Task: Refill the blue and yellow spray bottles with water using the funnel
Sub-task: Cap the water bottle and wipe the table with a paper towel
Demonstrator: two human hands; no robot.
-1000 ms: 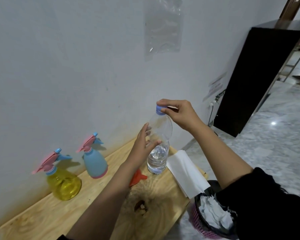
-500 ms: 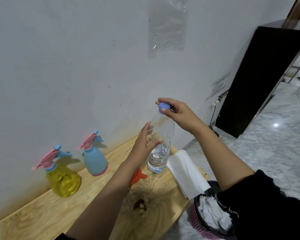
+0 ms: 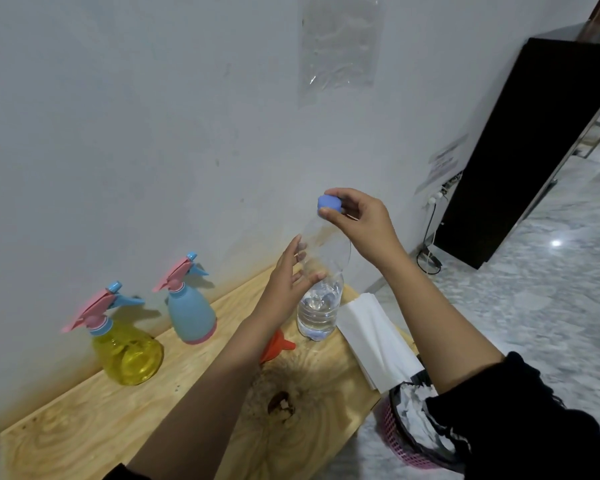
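1. Water bottle point(image 3: 321, 296), clear thin plastic, stands on the counter point(image 3: 118, 417) between the two hands. It is only about a third full, so I judge it light, bottom-weighted and easy to dent. A hard squeeze on the empty upper wall could buckle it or push water out once it is open.
2. Best hold, I think, is around the ribbed lower body where the water sits, with a lighter touch higher up. The wall looks smooth and could slip if wet.
3. Cap point(image 3: 329, 205), small and blue, sits at the neck directly under the right hand's fingertips. Whether it is loosened cannot be told.
4. Right hand point(image 3: 361, 223) pinches the cap between thumb and curled fingers, wrist raised above the bottle's shoulder.
5. Left hand point(image 3: 290, 282) wraps the bottle's middle. The thumb lies across the front and the fingers show through the plastic behind, in a loose-looking steadying hold.
6. Funnel point(image 3: 278, 342), orange, lies on the counter just below the left wrist.
7. Blue spray bottle point(image 3: 189, 310) stands upright to the left of the left hand, and the yellow spray bottle point(image 3: 125, 351) stands farther left. Both have their trigger heads on.
8. Paper sheets point(image 3: 374, 337) lie under the right forearm, with a bin point(image 3: 406, 441) below the elbow.
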